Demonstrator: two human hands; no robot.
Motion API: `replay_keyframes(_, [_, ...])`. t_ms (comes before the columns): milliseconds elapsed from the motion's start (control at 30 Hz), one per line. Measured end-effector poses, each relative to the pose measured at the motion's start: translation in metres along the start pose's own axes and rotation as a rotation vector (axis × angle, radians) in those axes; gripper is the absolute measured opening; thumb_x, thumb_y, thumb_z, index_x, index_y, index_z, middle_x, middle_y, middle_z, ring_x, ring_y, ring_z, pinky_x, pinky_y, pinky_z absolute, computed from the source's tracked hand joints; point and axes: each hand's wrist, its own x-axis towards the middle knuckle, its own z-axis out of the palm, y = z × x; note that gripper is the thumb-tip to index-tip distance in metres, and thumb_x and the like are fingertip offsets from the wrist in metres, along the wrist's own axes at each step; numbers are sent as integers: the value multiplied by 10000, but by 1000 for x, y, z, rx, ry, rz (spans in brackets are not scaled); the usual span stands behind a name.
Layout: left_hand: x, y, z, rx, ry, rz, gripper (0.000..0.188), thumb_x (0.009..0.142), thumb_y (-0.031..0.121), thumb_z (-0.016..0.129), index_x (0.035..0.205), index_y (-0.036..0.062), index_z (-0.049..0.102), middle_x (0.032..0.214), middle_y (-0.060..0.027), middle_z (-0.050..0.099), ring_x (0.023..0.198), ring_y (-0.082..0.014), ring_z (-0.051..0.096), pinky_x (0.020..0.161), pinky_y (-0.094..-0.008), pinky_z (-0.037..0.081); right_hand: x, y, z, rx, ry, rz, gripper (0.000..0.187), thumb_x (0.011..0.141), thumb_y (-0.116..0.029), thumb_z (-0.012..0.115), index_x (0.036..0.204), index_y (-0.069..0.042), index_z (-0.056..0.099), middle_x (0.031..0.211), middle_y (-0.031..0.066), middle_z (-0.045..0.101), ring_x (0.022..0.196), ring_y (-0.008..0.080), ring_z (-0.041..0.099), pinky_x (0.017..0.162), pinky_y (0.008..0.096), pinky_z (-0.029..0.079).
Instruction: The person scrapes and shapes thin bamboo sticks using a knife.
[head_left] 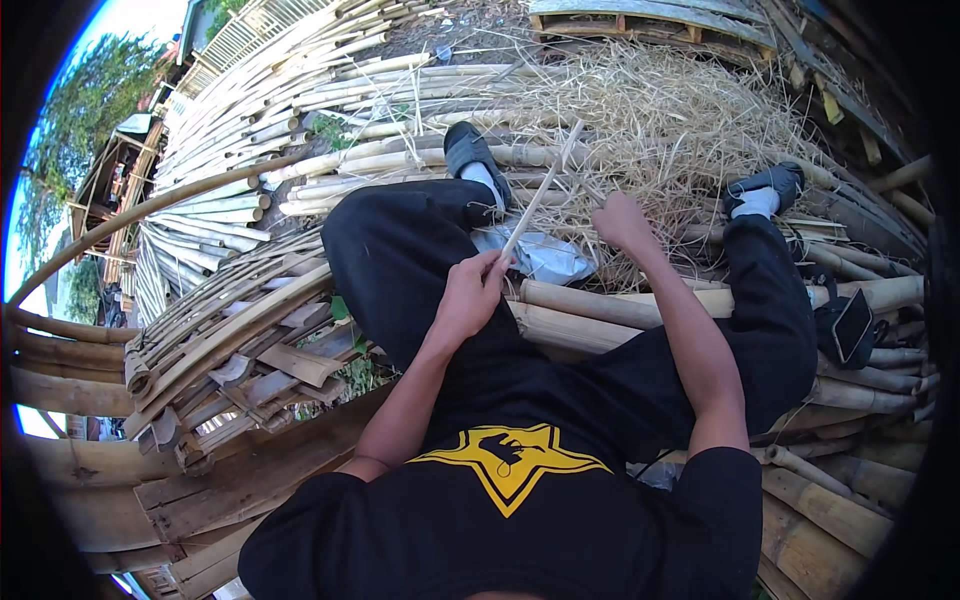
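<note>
Nearest the camera is the person's black shirt (pixel 370 540), printed on the front with a yellow star (pixel 508 455); below it, dark trousers (pixel 395 265) cover two legs set wide apart. The left hand (pixel 468 302) is closed, pinching the near end of a pale, slender stick (pixel 541 198) between thumb and fingers. The stick is held in front of the person, between the knees, slanting away and to the right, its far end over loose straw (pixel 690 110). The right hand (pixel 622 222) is curled into a fist around a narrow tool (pixel 585 186), which points toward the stick; its exact kind is too small to determine, and whether the two touch cannot be told. A crumpled silvery bag (pixel 552 260) lies beneath and between the hands, just beyond thick bamboo poles (pixel 585 300). A dark shoe (pixel 470 150) is noted on the left foot and a matching one on the right, near the straw. Split bamboo (pixel 240 330) is stacked at the left; a phone (pixel 852 325) is located beside the right knee. A wooden pallet (pixel 650 15) stands beyond the straw.
</note>
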Motion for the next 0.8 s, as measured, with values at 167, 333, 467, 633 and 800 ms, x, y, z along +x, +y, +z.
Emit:
replay_keyframes(167, [12, -8, 5, -260, -143, -87, 225, 979, 167, 473, 979, -4, 619, 543, 64, 360, 478, -16, 301, 446, -212, 254, -33, -28, -3, -21, -82, -81, 303, 746, -208, 580, 850, 66, 655, 864, 289, 641, 853, 409, 641, 788, 448, 512])
replay_keyframes(333, [19, 3, 3, -363, -208, -216, 230, 962, 169, 496, 877, -5, 621, 544, 45, 403, 498, -28, 344, 454, -236, 284, -42, -40, 3, -95, -63, -163, 290, 737, -202, 590, 831, 65, 656, 846, 266, 651, 825, 402, 649, 754, 464, 525])
replay_keyframes(467, [15, 4, 14, -402, -246, -229, 223, 964, 169, 495, 851, 4, 593, 559, 48, 408, 489, -26, 320, 445, -236, 258, -30, -21, 3, -139, -8, -200, 284, 730, -199, 597, 850, 50, 663, 845, 251, 658, 828, 388, 658, 733, 459, 535])
replay_keyframes(633, [-21, 1, 15, -411, -295, -351, 213, 972, 194, 484, 863, 31, 568, 577, 60, 396, 465, -14, 311, 413, -204, 236, 24, 54, -21, -275, 110, 30, 277, 741, -186, 589, 912, 15, 676, 863, 235, 666, 837, 367, 667, 733, 437, 539])
replay_keyframes(800, [-31, 2, 13, -345, -313, -261, 206, 988, 214, 459, 883, 52, 531, 546, 72, 359, 401, -8, 257, 355, -196, 189, 25, 65, -23, -320, 158, 47, 276, 748, -199, 595, 919, -2, 684, 925, 220, 670, 882, 351, 662, 773, 426, 532])
